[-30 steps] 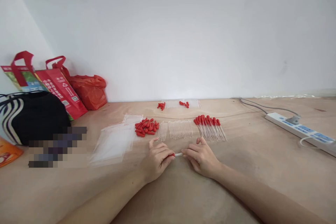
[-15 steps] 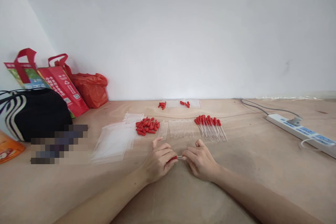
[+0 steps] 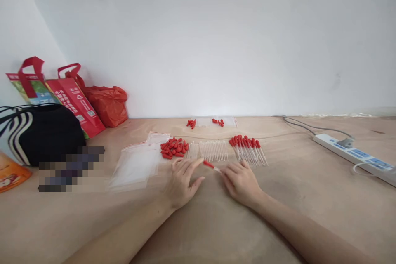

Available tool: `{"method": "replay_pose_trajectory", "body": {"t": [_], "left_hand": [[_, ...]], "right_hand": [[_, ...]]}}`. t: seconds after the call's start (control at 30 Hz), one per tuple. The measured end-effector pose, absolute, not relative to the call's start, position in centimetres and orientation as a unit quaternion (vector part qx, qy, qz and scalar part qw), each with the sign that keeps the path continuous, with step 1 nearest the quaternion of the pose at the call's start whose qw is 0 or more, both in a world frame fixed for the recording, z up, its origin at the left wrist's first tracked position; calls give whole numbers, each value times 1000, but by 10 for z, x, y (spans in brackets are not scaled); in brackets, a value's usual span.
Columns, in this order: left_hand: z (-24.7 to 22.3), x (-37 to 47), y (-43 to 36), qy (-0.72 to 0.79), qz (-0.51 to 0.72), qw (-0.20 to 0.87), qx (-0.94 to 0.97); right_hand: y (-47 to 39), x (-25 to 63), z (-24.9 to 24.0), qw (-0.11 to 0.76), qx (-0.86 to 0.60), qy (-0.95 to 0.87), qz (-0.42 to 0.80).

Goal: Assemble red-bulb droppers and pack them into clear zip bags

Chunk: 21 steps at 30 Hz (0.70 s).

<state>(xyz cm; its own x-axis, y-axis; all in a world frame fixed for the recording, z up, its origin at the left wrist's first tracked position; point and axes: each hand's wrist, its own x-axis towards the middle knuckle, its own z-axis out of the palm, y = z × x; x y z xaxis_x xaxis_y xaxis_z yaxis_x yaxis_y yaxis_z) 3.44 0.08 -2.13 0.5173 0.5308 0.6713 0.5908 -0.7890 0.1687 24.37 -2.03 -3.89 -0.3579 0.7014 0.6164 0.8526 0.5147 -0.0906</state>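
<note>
My right hand (image 3: 241, 179) pinches the clear tube of a dropper (image 3: 209, 165), whose red rubber bulb points to the upper left. My left hand (image 3: 185, 181) is open beside it, thumb and fingers apart, the index fingertip close to the bulb. Behind my left hand lies a pile of loose red bulbs (image 3: 173, 148). A row of clear tubes (image 3: 213, 151) is laid out to the right of the pile. Behind my right hand, several droppers with red bulbs fitted (image 3: 247, 148) lie side by side.
Clear zip bags (image 3: 133, 167) are stacked on the wooden table (image 3: 198, 235) at left. More bulbs (image 3: 218, 122) and bags lie near the wall. A white power strip (image 3: 355, 154) with cables is at right. A black bag (image 3: 52, 132) and red bags (image 3: 107, 105) stand at far left.
My left hand has let go of the red bulb and opened, shifting slightly left. My right hand still holds the dropper, which now tilts with its bulb up and away.
</note>
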Motion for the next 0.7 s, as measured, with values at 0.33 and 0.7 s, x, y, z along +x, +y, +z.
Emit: {"method": "replay_pose_trajectory", "body": {"t": [0.33,0.7], "left_hand": [[-29,30,11,-291,-295,-19,-910],[-35,29,13,-295,-307,-13,-905]], "right_hand": [[52,259,-26,238,-768,-590,-76],[54,255,-28,161,-773,-610,-62]]}}
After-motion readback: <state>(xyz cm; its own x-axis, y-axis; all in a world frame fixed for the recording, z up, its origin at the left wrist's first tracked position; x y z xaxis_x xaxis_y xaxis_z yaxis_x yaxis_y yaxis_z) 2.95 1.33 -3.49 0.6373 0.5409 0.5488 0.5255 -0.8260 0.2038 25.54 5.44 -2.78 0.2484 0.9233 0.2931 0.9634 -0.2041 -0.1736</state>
